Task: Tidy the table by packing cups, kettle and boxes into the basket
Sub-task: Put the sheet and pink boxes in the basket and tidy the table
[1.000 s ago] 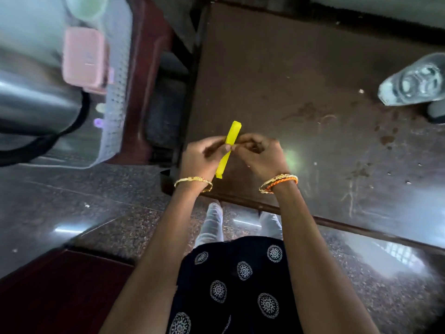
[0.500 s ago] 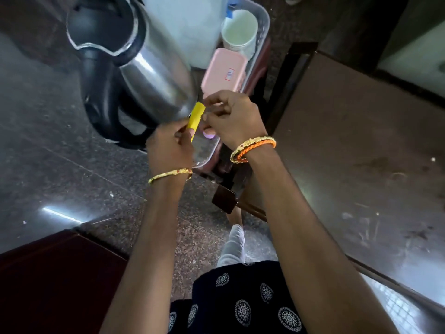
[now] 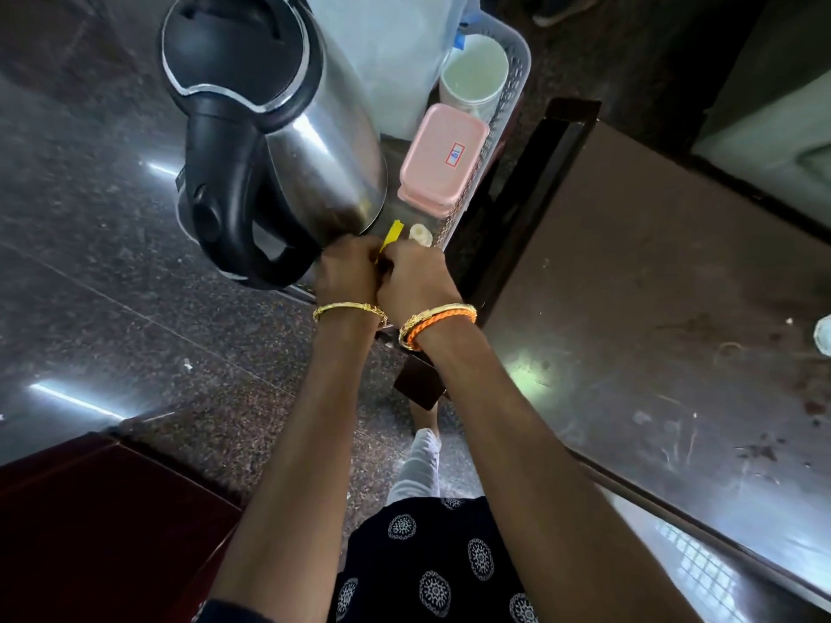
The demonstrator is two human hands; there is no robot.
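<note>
A pale perforated basket (image 3: pixel 512 78) stands left of the table. Inside it are a steel kettle (image 3: pixel 310 146) with a black lid and handle, pink boxes (image 3: pixel 443 161) stacked together, a white cup (image 3: pixel 472 78) and a tall white container (image 3: pixel 386 51). My left hand (image 3: pixel 346 274) and my right hand (image 3: pixel 416 278) are pressed together over the basket's near end, both pinching a small yellow strip (image 3: pixel 390 233) that pokes up between the fingers. A small cream piece (image 3: pixel 420 233) lies in the basket just beyond my right hand.
The dark brown table (image 3: pixel 652 285) fills the right side, stained and scratched, with a clear glass object (image 3: pixel 823 335) at its right edge. A polished stone floor (image 3: pixel 90 263) lies to the left. Dark red furniture (image 3: pixel 90 532) sits at the bottom left.
My hands carried the yellow strip from over the table's left edge to over the basket, and lowered it toward the basket floor beside the kettle. The camera swung left with them.
</note>
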